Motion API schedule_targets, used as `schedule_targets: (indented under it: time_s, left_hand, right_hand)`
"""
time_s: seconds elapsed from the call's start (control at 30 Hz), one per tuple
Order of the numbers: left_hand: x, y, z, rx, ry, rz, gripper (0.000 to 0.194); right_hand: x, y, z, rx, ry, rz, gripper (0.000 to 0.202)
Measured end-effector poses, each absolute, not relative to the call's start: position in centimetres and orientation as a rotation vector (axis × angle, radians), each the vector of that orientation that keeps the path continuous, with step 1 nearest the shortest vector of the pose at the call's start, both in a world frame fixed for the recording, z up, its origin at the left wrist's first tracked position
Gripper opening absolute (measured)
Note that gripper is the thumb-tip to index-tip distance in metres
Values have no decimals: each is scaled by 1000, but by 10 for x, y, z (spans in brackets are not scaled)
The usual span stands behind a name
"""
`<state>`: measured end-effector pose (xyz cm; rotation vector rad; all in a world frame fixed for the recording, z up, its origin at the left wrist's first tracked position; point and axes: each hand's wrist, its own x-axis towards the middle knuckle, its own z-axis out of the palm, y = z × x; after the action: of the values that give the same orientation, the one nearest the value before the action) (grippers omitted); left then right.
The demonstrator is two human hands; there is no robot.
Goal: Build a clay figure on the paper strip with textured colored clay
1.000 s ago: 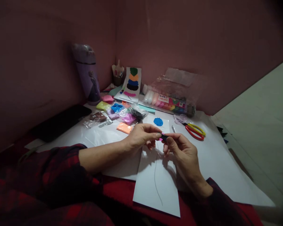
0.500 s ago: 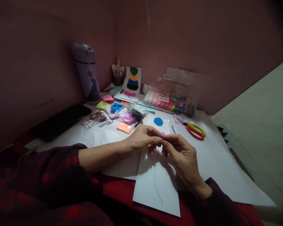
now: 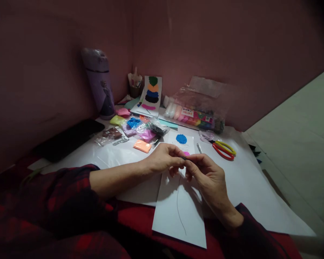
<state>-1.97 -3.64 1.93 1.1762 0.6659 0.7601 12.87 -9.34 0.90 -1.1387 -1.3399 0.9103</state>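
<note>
Above a white card (image 3: 172,212), my left hand (image 3: 166,158) and my right hand (image 3: 206,174) meet at the fingertips. Both pinch a small dark piece of modelling clay (image 3: 184,158), mostly covered by the fingers. On the card a thin curved line (image 3: 179,208) runs down from beneath the hands. Past the fingers, the card's far part carries a textured blue clay patch (image 3: 181,139), white strands below it and a bit of pink clay (image 3: 186,153). A slim metal tool (image 3: 199,148) lies just beyond my right hand.
Several clay packets (image 3: 142,146) lie to the left. Scissors (image 3: 224,150) with red and yellow handles rest at right. Behind stand a clear bag of clay (image 3: 194,115), a decorated card (image 3: 152,93), a cup of tools (image 3: 135,90) and a purple bottle (image 3: 101,86). A dark flat object (image 3: 70,140) is far left.
The fingertips have shifted very slightly around the dark clay, and a little more of the pink clay shows. Everything else stays in place.
</note>
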Motion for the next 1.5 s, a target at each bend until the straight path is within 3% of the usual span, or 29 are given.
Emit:
schedule_targets:
  time_s: [0.83,1.1,1.5]
  left_hand:
    - [-19,-39,18,1152,658,762,18]
    - [-19,-44,27,1165,716,809,5]
    - [-20,-40,22,1173,733,885,5]
  right_hand:
    - [129,-94,8,-1150,-1325,825,9]
    - [129,-95,7,-1135,-1312,798,6]
    - [129,-96,7,-1120,-1318,765,6]
